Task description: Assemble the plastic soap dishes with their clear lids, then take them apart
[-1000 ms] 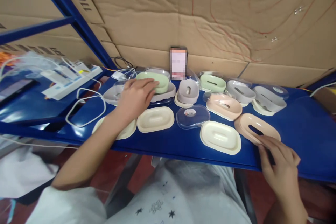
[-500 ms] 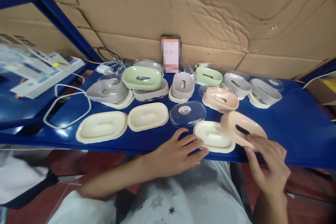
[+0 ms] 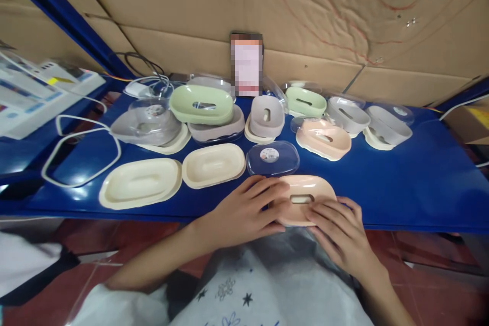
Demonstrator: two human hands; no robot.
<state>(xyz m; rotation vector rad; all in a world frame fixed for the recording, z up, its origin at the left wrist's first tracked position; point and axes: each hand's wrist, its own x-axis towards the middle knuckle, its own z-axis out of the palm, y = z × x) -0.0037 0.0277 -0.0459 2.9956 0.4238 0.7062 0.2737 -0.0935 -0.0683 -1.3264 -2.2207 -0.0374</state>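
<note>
A peach soap dish point(image 3: 321, 186) with a slot in its floor sits at the table's front edge, over the cream base, which is now hidden beneath it. My left hand point(image 3: 252, 211) grips its left end, fingers over the rim and thumb at the near side. On the right end, my right hand point(image 3: 340, 229) has its fingers bent over the rim and into the dish. Just behind lies a clear lid point(image 3: 273, 158) with a round label. Two cream bases point(image 3: 141, 183) rest to the left, side by side.
Behind stand several soap dishes: green point(image 3: 202, 105), grey point(image 3: 267, 117) and another peach one point(image 3: 324, 140), some with clear lids. A phone point(image 3: 246, 63) leans against the cardboard point(image 3: 183, 5). A white cable point(image 3: 82, 183) loops at left near a power strip point(image 3: 46, 97).
My right hand has brought the peach soap dish left and down onto the cream base. My left hand has moved from the base's edge onto the dish's left end.
</note>
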